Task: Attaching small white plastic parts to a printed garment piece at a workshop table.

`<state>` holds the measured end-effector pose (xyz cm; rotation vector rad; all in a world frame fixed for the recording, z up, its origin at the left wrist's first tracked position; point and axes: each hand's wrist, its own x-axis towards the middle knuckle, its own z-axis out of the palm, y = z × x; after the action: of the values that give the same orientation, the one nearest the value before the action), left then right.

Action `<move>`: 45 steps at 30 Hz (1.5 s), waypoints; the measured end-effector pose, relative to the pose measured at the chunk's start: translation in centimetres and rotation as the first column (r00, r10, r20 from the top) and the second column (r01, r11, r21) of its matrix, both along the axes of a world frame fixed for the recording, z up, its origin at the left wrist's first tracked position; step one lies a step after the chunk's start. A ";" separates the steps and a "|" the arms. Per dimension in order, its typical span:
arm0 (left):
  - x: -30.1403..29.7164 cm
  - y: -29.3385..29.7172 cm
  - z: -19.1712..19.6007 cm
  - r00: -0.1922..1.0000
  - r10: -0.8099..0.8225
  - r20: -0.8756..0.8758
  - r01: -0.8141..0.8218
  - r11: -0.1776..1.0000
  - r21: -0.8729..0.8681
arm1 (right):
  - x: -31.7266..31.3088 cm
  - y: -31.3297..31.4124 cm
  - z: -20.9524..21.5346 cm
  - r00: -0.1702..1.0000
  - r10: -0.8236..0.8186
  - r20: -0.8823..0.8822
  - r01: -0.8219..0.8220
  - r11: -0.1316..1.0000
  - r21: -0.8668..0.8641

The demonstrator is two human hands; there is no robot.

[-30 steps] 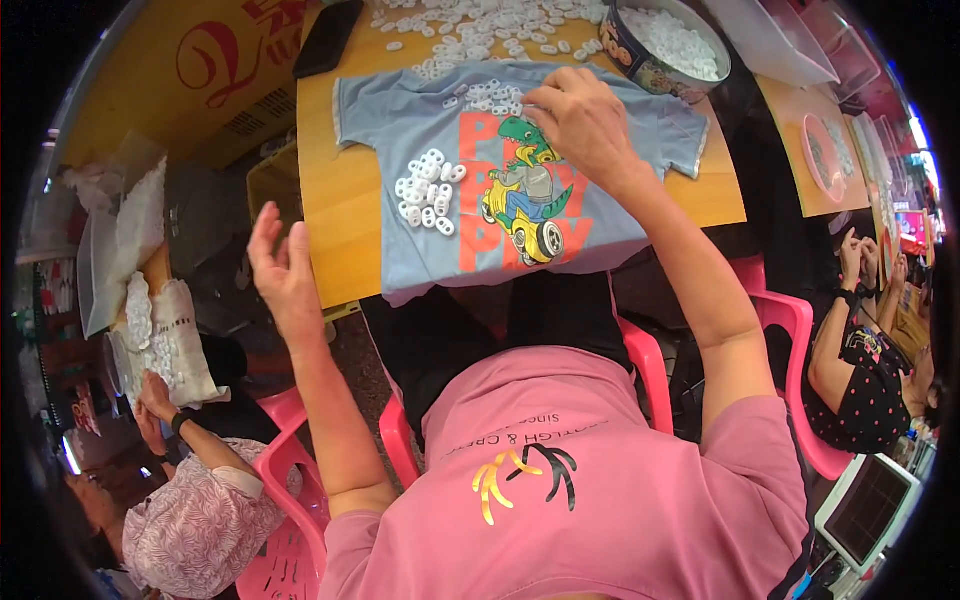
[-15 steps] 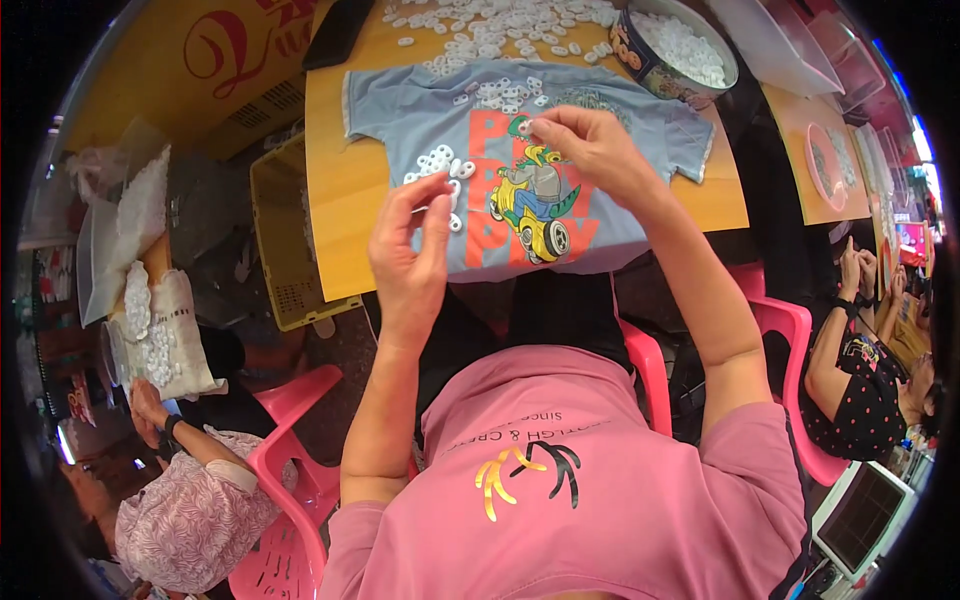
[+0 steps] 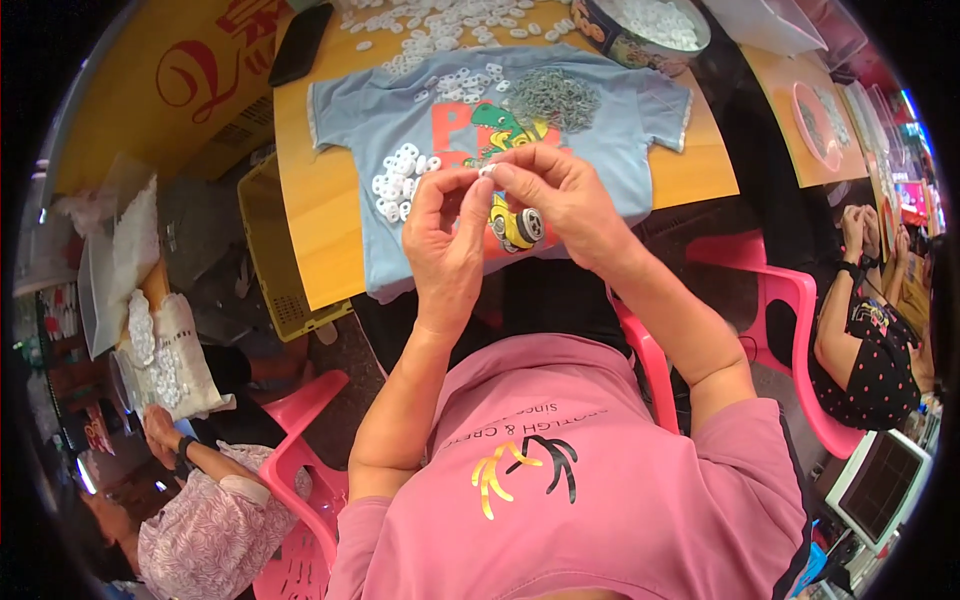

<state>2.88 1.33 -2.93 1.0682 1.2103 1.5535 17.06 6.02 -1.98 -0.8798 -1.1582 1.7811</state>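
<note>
Over a grey-blue T-shirt (image 3: pixel 350 110) spread on the table, my two hands meet fingertip to fingertip. A small white plastic piece (image 3: pixel 486 170) shows between them; most of it is hidden by the fingers. My right hand (image 3: pixel 565 200) pinches it with thumb and forefinger. The thumb and forefinger of my left hand (image 3: pixel 445 225) close on it from the other side. Beside my left hand lies a heap of white oval pieces with holes (image 3: pixel 398 182). Farther up the shirt are more white ovals (image 3: pixel 465 82) and a tangled pile of small grey metal parts (image 3: pixel 555 98).
A yellow-brown table (image 3: pixel 320 240) carries loose white ovals (image 3: pixel 430 25), a round tin (image 3: pixel 600 35) full of white pieces and a dark phone (image 3: pixel 301 45). A yellow crate (image 3: pixel 265 240) stands at the left. Co-workers sit on pink chairs (image 3: pixel 805 330) on both sides.
My right hand has come down and left from the upper shirt with its white piece, meeting my left hand, which has moved slightly right and up. The grey metal pile is now uncovered.
</note>
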 end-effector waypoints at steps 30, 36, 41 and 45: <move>-1.4 -0.8 -1.9 0.985 -0.163 0.048 0.170 0.968 -0.184 | 7.8 4.6 -2.0 0.483 -0.622 0.617 -0.348 0.510 0.787; -1.5 -1.0 -2.0 0.984 -0.174 0.030 0.176 0.966 -0.187 | 7.1 5.0 -1.8 0.456 -0.603 0.655 -0.428 0.496 0.755; -1.5 -0.9 -1.8 0.983 -0.182 0.023 0.184 0.965 -0.190 | 6.5 6.3 -1.5 0.452 -0.564 0.691 -0.507 0.475 0.720; -1.5 -1.0 -1.7 0.982 -0.182 0.049 0.188 0.963 -0.195 | 6.2 7.0 -2.1 0.480 -0.579 0.659 -0.516 0.421 0.746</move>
<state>1.35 0.37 -4.66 0.9930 1.1818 1.2731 23.28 13.00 -4.09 -1.0529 -2.4261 0.1094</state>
